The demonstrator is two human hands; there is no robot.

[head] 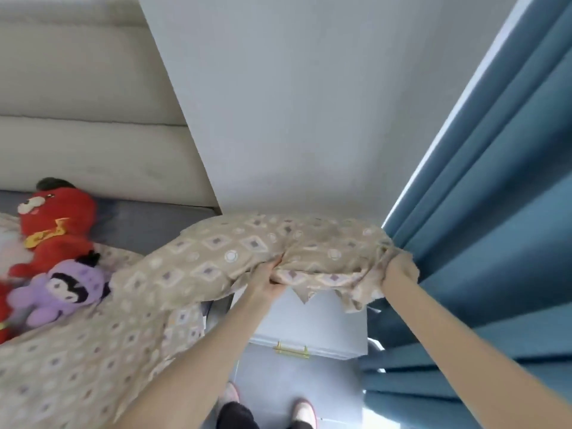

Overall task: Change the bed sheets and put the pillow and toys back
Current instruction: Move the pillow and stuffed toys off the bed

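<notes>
The person is holding the pillow (278,243) up over the nightstand (325,323), between the edge of the bed and the blue curtain (495,212). The left hand (272,274) is clenching a bunch of the patterned case at the middle of the near edge, and the right hand (400,270) is gripping the right corner just beside the curtain. The pillow is looking soft, light and floppy: its left end is sagging toward the matching sheet (77,366) on the bed, whether touching it I cannot tell, and slack cloth is hanging loose below the hands. Since the case is sitting loosely, a pinch on cloth alone is probably letting the filling slump, so squeezing through the cover into the stuffing, near both short ends, is seeming the surer hold. The red toy (55,230) and the purple toy (62,292) are lying together on the sheet at the left
</notes>
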